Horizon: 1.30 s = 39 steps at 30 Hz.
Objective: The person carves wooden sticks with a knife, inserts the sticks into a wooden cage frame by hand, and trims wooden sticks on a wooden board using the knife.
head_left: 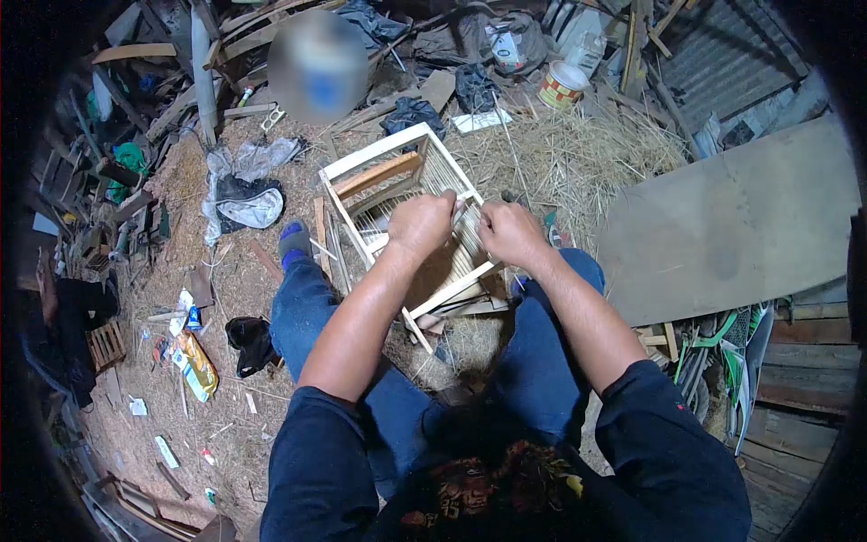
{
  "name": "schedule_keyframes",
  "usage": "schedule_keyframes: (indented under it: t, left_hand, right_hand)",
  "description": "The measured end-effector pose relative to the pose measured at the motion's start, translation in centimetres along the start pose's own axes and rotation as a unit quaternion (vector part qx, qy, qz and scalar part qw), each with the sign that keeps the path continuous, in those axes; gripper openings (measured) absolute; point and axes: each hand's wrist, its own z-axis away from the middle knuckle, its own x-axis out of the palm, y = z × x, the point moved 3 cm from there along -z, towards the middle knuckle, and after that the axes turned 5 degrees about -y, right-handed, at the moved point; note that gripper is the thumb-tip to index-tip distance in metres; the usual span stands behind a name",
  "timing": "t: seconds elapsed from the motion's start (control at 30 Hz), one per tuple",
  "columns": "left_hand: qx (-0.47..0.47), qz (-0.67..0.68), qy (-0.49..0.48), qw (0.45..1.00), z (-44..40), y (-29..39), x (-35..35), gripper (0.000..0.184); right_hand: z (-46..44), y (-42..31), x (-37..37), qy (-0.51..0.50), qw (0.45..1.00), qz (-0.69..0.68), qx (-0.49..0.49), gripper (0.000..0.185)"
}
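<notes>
Between my knees stands a wooden cage, a pale frame with rows of thin bars along its sides. My left hand is closed over the cage's middle, its fingers curled near a pale crosspiece. Just to the right, my right hand is also closed, thumb and fingers pinched together at the barred side. The two hands are a short gap apart. Whatever lies in their fingers is too small or hidden to make out. An orange-brown wooden slat spans the far part of the cage.
A large flat board lies at the right, with straw behind it. A yellow-and-red bucket stands at the back. To the left are a black bag, a yellow packet and wood scraps. Another person sits at the far left.
</notes>
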Motion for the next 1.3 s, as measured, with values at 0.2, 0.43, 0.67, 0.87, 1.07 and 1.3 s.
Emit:
schedule_keyframes:
  t: [0.2, 0.43, 0.67, 0.87, 1.07, 1.3]
  left_hand:
    - [0.005, -0.003, 0.005, 1.0, 0.0, -0.1, 0.0, 0.034]
    - [0.005, 0.003, 0.002, 1.0, 0.1, 0.0, 0.0, 0.033]
    - [0.008, -0.009, 0.01, 1.0, 0.3, 0.2, -0.1, 0.035]
    - [0.001, -0.01, 0.008, 1.0, 0.2, 0.1, 0.3, 0.034]
    - [-0.016, -0.023, 0.005, 1.0, 0.1, 0.1, 0.4, 0.038]
    - [-0.001, -0.031, 0.017, 0.999, -0.1, 0.0, 0.4, 0.039]
  right_hand:
    - [1.5, 0.5, -0.4, -0.073, 0.997, 0.015, 0.011, 0.021]
    - [3.4, 0.5, -0.9, -0.026, 0.999, -0.015, 0.024, 0.022]
    - [6.4, 0.1, -1.3, -0.014, 1.0, -0.024, 0.013, 0.027]
    - [9.0, 0.4, -1.2, -0.037, 0.999, -0.021, 0.026, 0.034]
    - [10.9, 1.6, -0.4, -0.043, 0.998, -0.015, 0.032, 0.024]
    - [15.4, 2.7, -1.5, -0.046, 0.997, -0.043, 0.034, 0.021]
